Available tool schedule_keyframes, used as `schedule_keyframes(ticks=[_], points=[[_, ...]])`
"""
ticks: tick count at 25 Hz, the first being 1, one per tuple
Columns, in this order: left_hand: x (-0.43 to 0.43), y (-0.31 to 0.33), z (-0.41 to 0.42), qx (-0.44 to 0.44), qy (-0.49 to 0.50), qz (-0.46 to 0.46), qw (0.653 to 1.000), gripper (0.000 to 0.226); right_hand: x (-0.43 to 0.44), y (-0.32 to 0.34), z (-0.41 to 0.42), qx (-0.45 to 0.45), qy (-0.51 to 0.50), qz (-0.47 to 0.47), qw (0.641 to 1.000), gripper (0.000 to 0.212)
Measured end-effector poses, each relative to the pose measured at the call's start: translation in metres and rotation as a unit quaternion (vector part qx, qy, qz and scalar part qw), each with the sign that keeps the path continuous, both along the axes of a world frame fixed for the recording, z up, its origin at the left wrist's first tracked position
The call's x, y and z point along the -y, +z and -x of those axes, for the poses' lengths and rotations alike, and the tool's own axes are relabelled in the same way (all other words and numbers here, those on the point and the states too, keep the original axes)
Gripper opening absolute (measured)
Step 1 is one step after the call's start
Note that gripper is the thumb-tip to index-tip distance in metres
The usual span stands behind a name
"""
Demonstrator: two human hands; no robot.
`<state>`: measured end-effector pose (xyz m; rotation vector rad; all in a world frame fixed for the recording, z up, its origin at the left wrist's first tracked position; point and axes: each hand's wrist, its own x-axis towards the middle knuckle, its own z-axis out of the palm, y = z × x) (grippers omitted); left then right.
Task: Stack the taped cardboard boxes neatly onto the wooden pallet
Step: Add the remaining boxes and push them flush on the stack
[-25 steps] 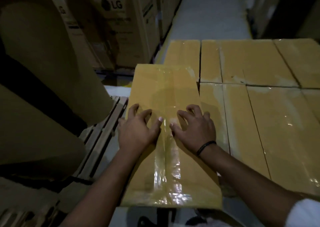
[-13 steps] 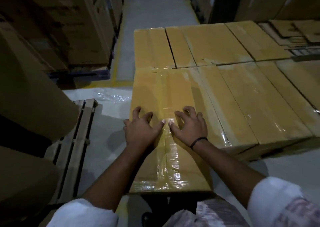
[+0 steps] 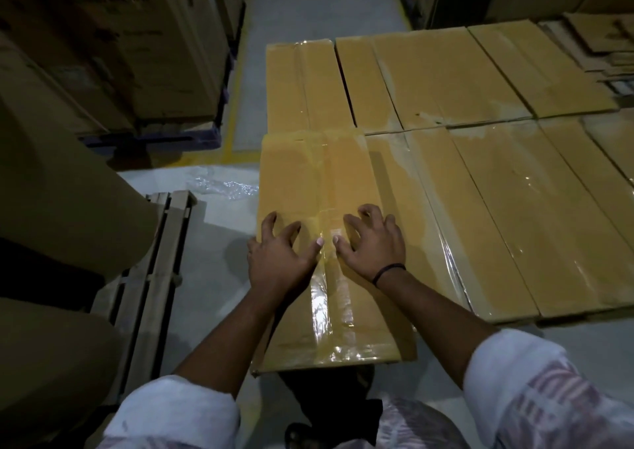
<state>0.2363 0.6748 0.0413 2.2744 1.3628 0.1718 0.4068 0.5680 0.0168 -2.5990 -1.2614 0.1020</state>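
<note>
Near centre: taped box, left hand and right hand splayed on its top, thumbs almost meeting. Right: stacked boxes, touching. Left: wooden pallet.

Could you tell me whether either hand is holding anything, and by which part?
Nothing is gripped: left hand and right hand press spread fingers on top of the taped box, beside its tape seam.

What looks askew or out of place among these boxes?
The box under the left hand and right hand juts out toward the person, its near end past the front edge of the neighbouring boxes. Crumpled clear plastic film lies on the floor beside it.
</note>
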Motion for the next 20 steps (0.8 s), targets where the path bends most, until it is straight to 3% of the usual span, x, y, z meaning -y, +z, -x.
schedule_keyframes(ticks=[11, 20], points=[[-0.033, -0.053, -0.04, -0.051, -0.045, 0.042, 0.997, 0.078, -0.021, -0.05, -0.043, 0.001, 0.027, 0.02, 0.999, 0.052], [-0.017, -0.071, -0.032, -0.157, -0.135, 0.112, 0.972, 0.095, -0.002, -0.049, -0.011, -0.021, 0.098, 0.171, 0.98, 0.06]])
